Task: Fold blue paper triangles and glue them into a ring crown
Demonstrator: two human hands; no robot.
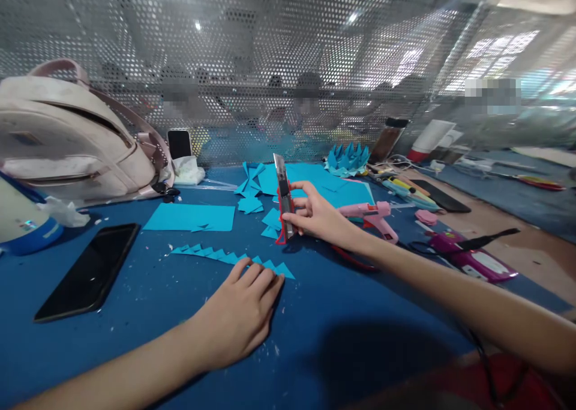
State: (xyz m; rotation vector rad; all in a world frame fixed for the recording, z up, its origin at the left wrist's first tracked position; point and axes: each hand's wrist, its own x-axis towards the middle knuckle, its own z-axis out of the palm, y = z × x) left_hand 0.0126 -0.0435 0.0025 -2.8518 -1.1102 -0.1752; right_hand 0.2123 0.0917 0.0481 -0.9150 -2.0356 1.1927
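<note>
My right hand is closed around a utility knife with a red frame and a metal blade. The knife stands nearly upright above the table, blade end up. My left hand presses curled fingers onto the right part of a blue folded paper strip with a zigzag edge; its thumb is mostly hidden. Behind the strip lies a flat blue paper rectangle with a small scrap on it. Several cut blue paper pieces lie left of the knife. Just beyond my right hand rests a pink glue gun.
A black phone lies at left, before a pale backpack. At the back are blue paper sheets and a pointed blue paper form. A purple-pink device with cables sits at right. A perforated metal panel rises behind.
</note>
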